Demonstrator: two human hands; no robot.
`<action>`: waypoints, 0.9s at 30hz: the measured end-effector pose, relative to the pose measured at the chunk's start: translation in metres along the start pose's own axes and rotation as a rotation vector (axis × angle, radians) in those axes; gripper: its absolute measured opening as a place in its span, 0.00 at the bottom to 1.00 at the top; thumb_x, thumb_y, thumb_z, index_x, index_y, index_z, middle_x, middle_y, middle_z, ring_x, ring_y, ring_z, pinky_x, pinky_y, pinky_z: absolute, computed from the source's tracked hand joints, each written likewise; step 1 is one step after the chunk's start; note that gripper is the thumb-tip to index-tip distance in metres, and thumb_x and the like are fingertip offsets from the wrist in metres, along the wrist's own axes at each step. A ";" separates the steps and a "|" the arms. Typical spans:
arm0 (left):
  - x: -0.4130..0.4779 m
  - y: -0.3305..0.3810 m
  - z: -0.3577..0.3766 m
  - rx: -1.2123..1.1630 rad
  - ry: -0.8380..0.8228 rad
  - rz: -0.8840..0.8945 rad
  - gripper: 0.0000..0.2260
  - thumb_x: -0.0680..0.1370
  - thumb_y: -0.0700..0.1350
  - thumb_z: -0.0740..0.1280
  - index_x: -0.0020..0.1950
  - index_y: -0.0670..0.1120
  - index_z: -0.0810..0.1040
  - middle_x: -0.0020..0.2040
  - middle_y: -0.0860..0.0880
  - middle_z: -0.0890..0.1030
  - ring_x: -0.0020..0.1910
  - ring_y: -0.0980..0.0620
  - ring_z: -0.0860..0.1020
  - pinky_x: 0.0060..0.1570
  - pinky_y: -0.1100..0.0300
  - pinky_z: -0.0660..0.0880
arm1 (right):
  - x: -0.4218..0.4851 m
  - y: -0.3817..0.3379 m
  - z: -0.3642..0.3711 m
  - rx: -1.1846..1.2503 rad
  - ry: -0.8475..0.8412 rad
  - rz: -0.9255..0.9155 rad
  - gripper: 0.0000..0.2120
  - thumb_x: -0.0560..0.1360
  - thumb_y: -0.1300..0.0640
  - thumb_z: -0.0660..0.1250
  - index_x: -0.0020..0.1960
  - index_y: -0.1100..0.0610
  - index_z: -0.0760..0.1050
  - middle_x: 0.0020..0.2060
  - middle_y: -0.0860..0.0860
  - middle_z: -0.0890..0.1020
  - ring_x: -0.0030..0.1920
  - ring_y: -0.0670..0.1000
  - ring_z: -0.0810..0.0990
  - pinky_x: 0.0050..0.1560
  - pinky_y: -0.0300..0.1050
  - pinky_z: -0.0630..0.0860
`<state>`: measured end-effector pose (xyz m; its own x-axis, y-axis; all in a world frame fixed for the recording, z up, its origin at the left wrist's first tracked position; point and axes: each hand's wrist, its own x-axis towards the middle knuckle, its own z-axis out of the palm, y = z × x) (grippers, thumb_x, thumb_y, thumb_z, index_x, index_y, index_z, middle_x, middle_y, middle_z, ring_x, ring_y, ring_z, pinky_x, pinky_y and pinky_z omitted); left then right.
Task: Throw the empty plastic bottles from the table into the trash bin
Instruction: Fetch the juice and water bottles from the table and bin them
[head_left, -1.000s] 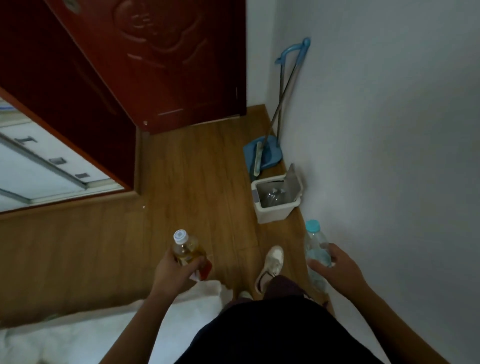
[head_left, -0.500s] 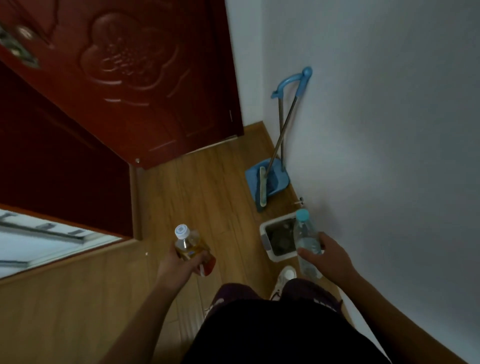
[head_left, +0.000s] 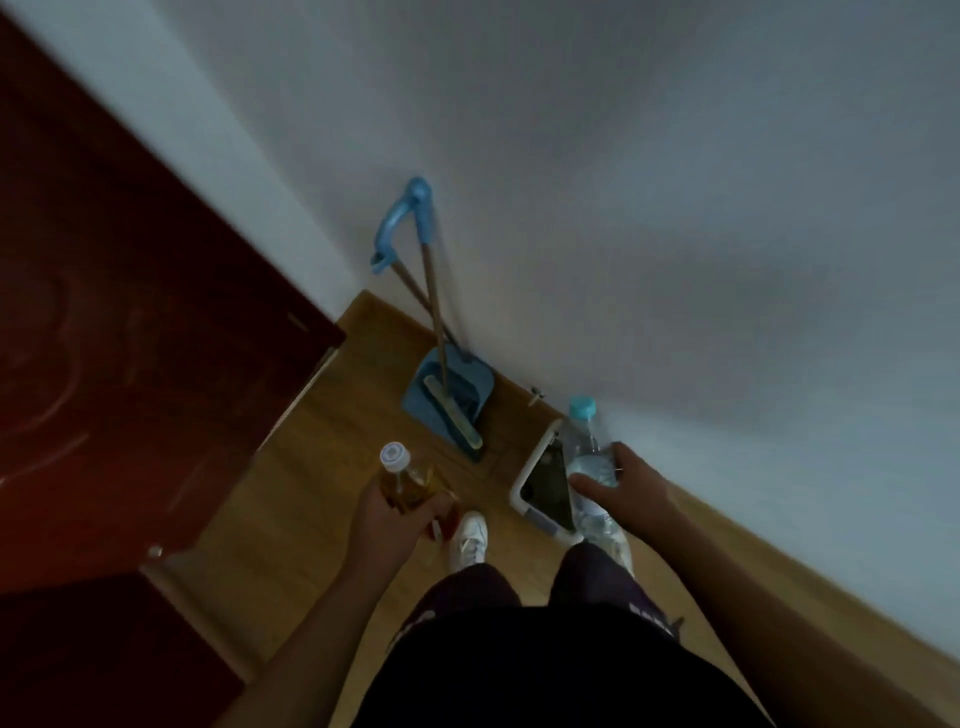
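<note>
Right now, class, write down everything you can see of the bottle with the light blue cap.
The bottle is clear, thin-looking plastic with a light blue cap and a pale band round its middle. It looks empty, though the picture is dim. It is held roughly upright. The right hand grips its middle. In this view it overlaps the right edge of the white trash bin, near the wall.
</note>
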<state>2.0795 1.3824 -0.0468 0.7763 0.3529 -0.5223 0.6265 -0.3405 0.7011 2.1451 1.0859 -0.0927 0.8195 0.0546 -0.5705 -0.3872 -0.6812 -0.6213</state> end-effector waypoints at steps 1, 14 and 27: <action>0.010 0.003 -0.004 0.031 -0.060 0.008 0.16 0.67 0.41 0.81 0.44 0.56 0.78 0.40 0.62 0.85 0.40 0.67 0.81 0.42 0.64 0.74 | -0.004 0.001 0.010 0.035 0.029 0.032 0.25 0.66 0.36 0.73 0.57 0.48 0.73 0.47 0.47 0.82 0.46 0.50 0.82 0.49 0.53 0.81; 0.120 -0.032 0.089 0.383 -0.577 0.075 0.25 0.68 0.52 0.78 0.62 0.55 0.73 0.53 0.57 0.80 0.52 0.59 0.79 0.44 0.66 0.75 | 0.007 0.065 0.104 0.155 0.156 0.301 0.27 0.68 0.42 0.76 0.61 0.52 0.71 0.52 0.50 0.80 0.47 0.50 0.79 0.40 0.44 0.73; 0.204 -0.174 0.249 0.196 -0.423 0.095 0.35 0.63 0.58 0.78 0.68 0.57 0.70 0.61 0.55 0.80 0.61 0.55 0.79 0.60 0.48 0.78 | 0.127 0.190 0.173 0.327 0.326 0.238 0.25 0.71 0.44 0.75 0.64 0.52 0.73 0.53 0.44 0.81 0.51 0.44 0.80 0.48 0.40 0.77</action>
<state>2.1464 1.2963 -0.3963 0.7655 -0.0592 -0.6407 0.5213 -0.5267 0.6714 2.1029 1.0897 -0.3764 0.7613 -0.3397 -0.5523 -0.6483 -0.3805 -0.6595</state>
